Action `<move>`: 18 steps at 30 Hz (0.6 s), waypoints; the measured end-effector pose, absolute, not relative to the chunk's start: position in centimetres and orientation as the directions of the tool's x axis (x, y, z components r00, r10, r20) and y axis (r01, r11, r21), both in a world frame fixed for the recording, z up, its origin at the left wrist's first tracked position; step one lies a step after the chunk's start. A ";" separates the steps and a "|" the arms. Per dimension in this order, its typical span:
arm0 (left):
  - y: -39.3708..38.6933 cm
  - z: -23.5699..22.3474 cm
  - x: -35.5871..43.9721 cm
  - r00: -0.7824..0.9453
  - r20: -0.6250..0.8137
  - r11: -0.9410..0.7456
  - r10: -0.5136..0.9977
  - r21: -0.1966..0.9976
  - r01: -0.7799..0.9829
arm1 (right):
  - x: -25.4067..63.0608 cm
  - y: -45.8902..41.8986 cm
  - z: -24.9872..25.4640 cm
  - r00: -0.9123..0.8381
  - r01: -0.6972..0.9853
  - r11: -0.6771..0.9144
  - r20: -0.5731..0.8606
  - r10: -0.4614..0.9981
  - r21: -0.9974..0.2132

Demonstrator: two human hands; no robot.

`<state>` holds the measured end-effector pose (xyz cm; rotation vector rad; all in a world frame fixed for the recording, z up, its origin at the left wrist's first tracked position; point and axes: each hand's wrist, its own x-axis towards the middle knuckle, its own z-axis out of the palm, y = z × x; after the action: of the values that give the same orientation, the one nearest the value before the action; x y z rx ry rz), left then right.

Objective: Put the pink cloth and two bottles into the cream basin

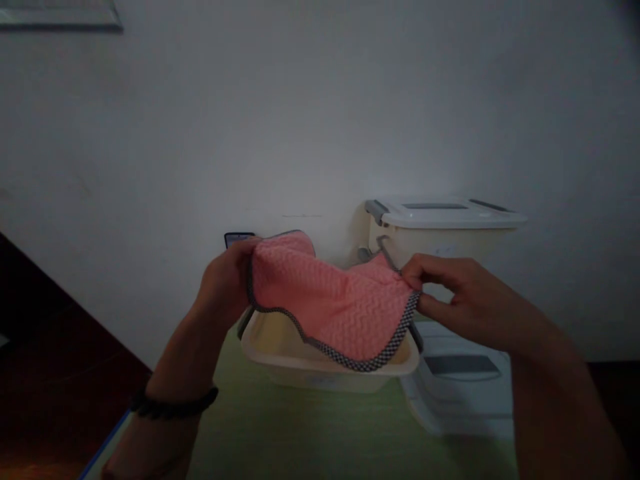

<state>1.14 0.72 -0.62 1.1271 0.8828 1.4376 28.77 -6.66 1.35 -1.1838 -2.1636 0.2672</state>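
Observation:
A pink cleaning cloth [325, 293] with a black-and-white checked border hangs stretched between my two hands, sagging in the middle. My left hand [227, 283] is closed on its left edge. Thumb and fingers of my right hand [450, 293] pinch its right corner. Directly below the cloth stands an open cream plastic storage box [330, 380], its inside partly hidden by the cloth. Dark handles show at both ends of the box.
A lidded cream box [445, 220] with grey latches stands at the back right. A loose white lid [465, 400] lies on the green tabletop [300, 440] beside the open box. Behind my left hand a phone [237, 238] is near the wall [300, 120].

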 end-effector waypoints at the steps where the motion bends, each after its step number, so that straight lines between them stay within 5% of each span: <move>1: 1.1 -0.6 0.7 -0.017 0.157 -0.154 0.987 0.935 -0.320 | 29.4 -6.5 1.2 -0.354 0.684 0.551 0.443 0.824 -0.478; 6: 1.4 -0.4 0.3 0.036 0.067 -0.046 0.997 0.912 -0.408 | 30.9 -5.5 0.5 -0.216 0.634 0.472 0.446 0.869 -0.613; 11: 0.8 -0.8 0.5 0.227 -0.005 0.082 0.974 0.940 -0.330 | 30.4 -5.0 0.4 -0.004 0.395 0.502 0.545 0.838 -0.769; 18: 0.5 -1.2 -0.9 0.182 0.043 -0.011 0.982 0.985 -0.174 | 30.7 -4.1 -0.6 -0.129 0.105 0.282 0.268 0.955 -0.954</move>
<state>-0.88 0.54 -1.22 1.1831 0.9341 1.1683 30.66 -4.11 -0.58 -1.0287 -1.5017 1.0170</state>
